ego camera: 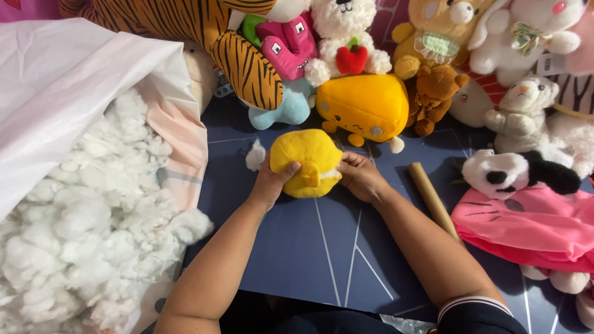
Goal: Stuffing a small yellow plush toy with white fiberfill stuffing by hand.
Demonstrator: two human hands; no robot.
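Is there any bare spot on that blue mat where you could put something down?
Yes: the blue mat is bare between the two forearms, below the yellow plush held by the left hand and right hand. The far edge is crowded with stuffed toys; the stuffing bag fills the left, pink fabric the right.

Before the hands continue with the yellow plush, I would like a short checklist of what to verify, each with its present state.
1. Left hand grips the yellow plush toy: ok.
2. Right hand is at the toy's opening, where white filling shows: ok.
3. Toy rests on the dark blue mat: ok.
4. Loose stuffing in the open white bag lies beside the left arm: ok.
5. Wooden stick lies next to the right forearm, untouched: ok.
6. Toy filled enough: cannot tell.
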